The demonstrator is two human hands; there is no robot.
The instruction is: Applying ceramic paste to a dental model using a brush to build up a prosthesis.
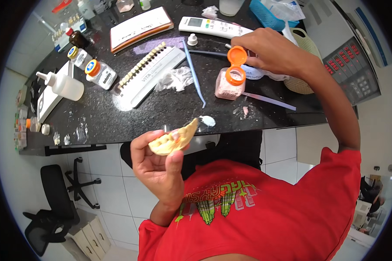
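Note:
My left hand (159,167) grips a yellow dental cast (165,145) with a pale pinkish tooth area, held just off the bench's front edge. My right hand (265,52) is curled just behind an open jar of pink powder (228,87), by its raised orange lid (237,55); what its fingertips hold is partly hidden, apart from a thin grey end poking out. A pale lilac-blue thin tool (270,100) lies beside the jar, and a long blue tool (194,74) lies to its left. A small white patch (208,121) is on the bench behind the cast.
The black bench (152,122) also carries a tooth shade guide (157,65), crumpled tissue (170,80), jars (102,77), a squeeze bottle (69,87), a white remote (213,27), a blue basket (270,17) and a device with red displays (348,69). An office chair (52,187) stands lower left; a person (372,195) shows far right.

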